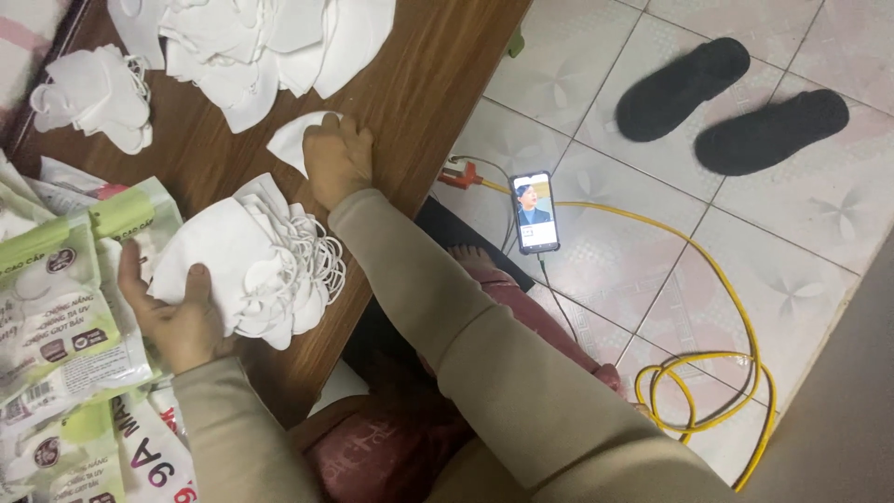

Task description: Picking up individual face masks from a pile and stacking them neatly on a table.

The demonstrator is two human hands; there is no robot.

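My left hand (pixel 177 317) grips a thick stack of white face masks (pixel 251 261) with their ear loops hanging to the right, held just above the brown wooden table (pixel 428 84). My right hand (pixel 337 160) rests on the table and pinches a single white mask (pixel 296 140) by its edge. A big loose heap of white masks (pixel 261 42) lies at the table's far side. A smaller bunch of masks (pixel 93 93) sits at the far left.
Green-and-white printed plastic bags (pixel 65 317) are piled at the table's left. On the tiled floor to the right lie a lit phone (pixel 535 212), a coiled yellow cable (pixel 708 373), an orange plug (pixel 461 172) and two dark slippers (pixel 726 102).
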